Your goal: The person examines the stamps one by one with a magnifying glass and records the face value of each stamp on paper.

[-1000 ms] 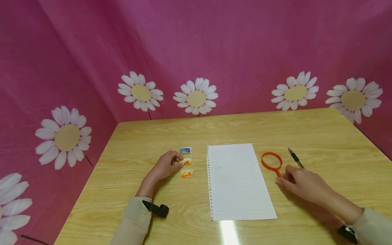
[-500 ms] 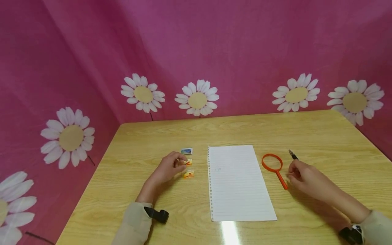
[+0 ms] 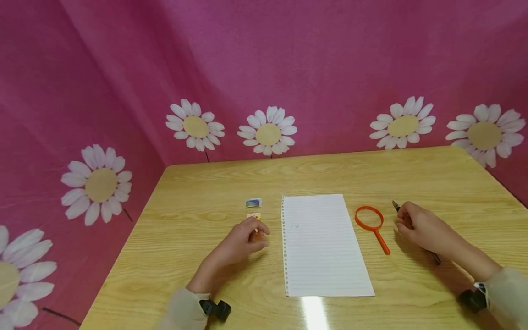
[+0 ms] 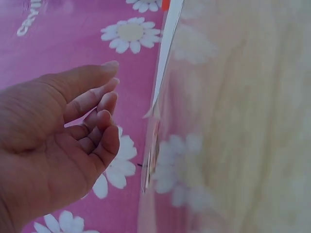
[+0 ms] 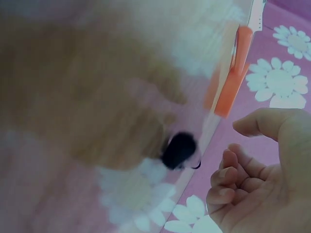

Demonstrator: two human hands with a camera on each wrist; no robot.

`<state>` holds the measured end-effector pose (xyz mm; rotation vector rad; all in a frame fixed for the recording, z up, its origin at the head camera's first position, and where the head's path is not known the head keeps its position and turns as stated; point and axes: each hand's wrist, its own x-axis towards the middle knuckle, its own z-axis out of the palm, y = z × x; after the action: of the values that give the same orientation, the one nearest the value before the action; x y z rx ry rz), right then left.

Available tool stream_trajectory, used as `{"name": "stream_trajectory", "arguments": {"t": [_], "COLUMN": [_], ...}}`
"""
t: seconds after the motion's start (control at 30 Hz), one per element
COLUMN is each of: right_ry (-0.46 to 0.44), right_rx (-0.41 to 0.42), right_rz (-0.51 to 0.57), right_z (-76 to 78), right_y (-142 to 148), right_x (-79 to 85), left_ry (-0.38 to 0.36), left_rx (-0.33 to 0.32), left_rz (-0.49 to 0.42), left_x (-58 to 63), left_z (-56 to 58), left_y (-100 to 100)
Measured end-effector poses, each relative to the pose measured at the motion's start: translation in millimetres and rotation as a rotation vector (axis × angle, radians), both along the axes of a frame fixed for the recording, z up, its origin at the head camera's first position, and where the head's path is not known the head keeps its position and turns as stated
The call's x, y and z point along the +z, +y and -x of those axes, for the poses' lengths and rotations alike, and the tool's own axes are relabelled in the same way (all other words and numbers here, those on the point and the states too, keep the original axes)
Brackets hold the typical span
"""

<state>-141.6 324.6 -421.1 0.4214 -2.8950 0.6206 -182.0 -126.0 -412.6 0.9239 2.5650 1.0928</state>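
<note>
My left hand (image 3: 243, 240) is over the lower part of a column of small stamp-like pictures, fingers loosely bent, with nothing between thumb and fingertips in the left wrist view. A blue stamp (image 3: 253, 202) lies at the top of the column. Below it the yellow stamp (image 3: 253, 215) shows only its upper edge, and the orange one (image 3: 259, 235) is mostly hidden by the fingers. My right hand (image 3: 425, 231) is over a black pen (image 3: 436, 259), whose two ends show past the hand. In the right wrist view a gap separates thumb and fingers, and the pen's dark end (image 5: 180, 150) lies beside them.
A lined sheet of paper (image 3: 326, 252) with faint writing near its upper left lies mid-table. An orange magnifying glass (image 3: 381, 241) rests between the paper and my right hand. Behind the wooden table (image 3: 198, 183) hangs a pink daisy-print cloth (image 3: 330, 68).
My left hand has moved down and right from the middle stamp to the lowest one. My right hand has left the magnifying glass handle and moved right, up over the pen.
</note>
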Motion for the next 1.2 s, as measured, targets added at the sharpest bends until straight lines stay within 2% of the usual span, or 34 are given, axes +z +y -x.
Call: {"name": "stream_trajectory", "arguments": {"t": [0.33, 0.5, 0.67, 0.77, 1.03, 1.13, 1.2], "right_ry": [-0.032, -0.02, -0.001, -0.018, -0.068, -0.042, 0.019], "right_rx": [-0.018, -0.01, 0.006, 0.004, 0.001, 0.016, 0.036], "right_rz": [-0.04, -0.067, -0.089, -0.098, -0.105, -0.103, -0.098], "right_z": [17.5, 24.2, 30.1, 32.2, 33.9, 32.9, 31.8], "right_y": [13, 16, 20, 20, 19, 19, 19], "right_x": [-3.2, -3.5, -6.6, -8.9, -10.3, -11.6, -13.0], "left_ry": [-0.078, -0.07, -0.016, -0.016, -0.037, -0.01, 0.01], "left_rx": [-0.066, -0.115, -0.156, -0.173, -0.196, -0.212, -0.219], "left_rz": [0.027, 0.052, 0.162, 0.233, 0.321, 0.345, 0.35], "left_x": [5.9, 5.9, 6.0, 6.7, 7.7, 5.9, 4.4], "left_z": [-22.6, -30.8, -39.2, -43.7, -48.1, -48.5, -49.2], "left_y": [14, 19, 25, 27, 31, 32, 32]}}
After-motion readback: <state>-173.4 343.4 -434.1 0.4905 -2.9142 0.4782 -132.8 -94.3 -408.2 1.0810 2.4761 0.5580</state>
